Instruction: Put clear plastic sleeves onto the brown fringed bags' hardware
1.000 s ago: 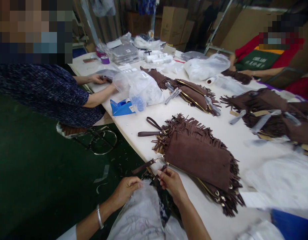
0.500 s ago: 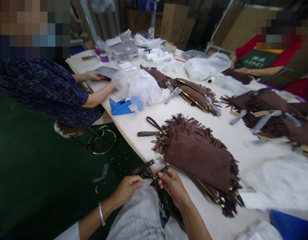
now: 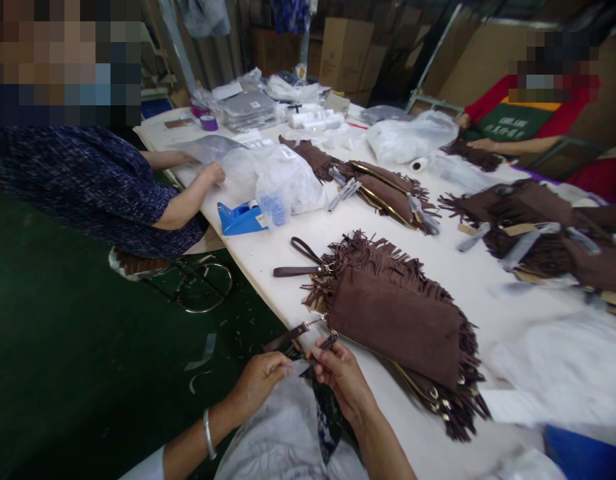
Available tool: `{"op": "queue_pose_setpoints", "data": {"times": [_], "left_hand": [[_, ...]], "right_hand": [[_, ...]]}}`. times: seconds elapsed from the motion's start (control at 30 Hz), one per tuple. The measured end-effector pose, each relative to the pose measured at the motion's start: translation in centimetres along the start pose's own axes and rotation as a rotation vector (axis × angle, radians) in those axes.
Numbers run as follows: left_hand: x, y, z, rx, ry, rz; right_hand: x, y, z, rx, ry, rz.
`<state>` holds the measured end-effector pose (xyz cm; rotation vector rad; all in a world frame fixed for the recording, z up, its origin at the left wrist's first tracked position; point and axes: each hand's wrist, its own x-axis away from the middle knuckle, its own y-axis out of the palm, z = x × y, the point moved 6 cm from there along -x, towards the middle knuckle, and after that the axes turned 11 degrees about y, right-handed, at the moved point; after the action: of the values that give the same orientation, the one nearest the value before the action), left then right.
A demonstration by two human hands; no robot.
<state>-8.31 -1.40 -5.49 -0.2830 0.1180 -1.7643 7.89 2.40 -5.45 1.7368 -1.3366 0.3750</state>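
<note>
A pile of dark brown fringed suede bags (image 3: 398, 317) lies at the table edge in front of me. My right hand (image 3: 342, 375) is closed around a brown wrist strap (image 3: 329, 343) that hangs by its clasp from the pile. Close beside it, my left hand (image 3: 258, 381) pinches a small piece of clear plastic (image 3: 299, 367), whose far end reaches toward the strap. I cannot tell whether the plastic touches the strap. Another brown strap (image 3: 287, 338) dangles over the edge to the left, and two strap loops lie on the table farther back.
More fringed bags (image 3: 538, 213) with plastic-wrapped straps lie at right. A blue tape dispenser (image 3: 242, 218) stands near the left edge by a white plastic bag (image 3: 293, 177). One co-worker (image 3: 98, 187) sits at left by a stool (image 3: 203, 283); another (image 3: 523, 123) sits far right.
The left co-worker's near hand has drawn back from the white plastic bag. My hands have stayed nearly in place, with slightly more of the clear plastic showing between them.
</note>
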Motion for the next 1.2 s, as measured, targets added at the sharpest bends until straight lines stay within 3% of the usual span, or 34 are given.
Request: {"op": "queue_pose_setpoints", "data": {"times": [0.17,0.53,0.87,1.2], "left_hand": [[-0.4,0.3,0.8,-0.138,0.103,-0.009],[-0.1,0.4,0.7,-0.098,0.064,0.021],[-0.3,1.6,-0.4,0.247,-0.110,0.040],[-0.9,3.5,-1.4,0.440,-0.148,0.091]], "right_hand": [[0.0,0.1,0.1,-0.003,-0.046,0.019],[-0.3,-0.8,0.4,0.092,-0.117,0.103],[-0.5,-1.1,0.6,0.165,-0.128,0.103],[-0.1,-1.4,0.4,0.280,-0.138,0.122]]}}
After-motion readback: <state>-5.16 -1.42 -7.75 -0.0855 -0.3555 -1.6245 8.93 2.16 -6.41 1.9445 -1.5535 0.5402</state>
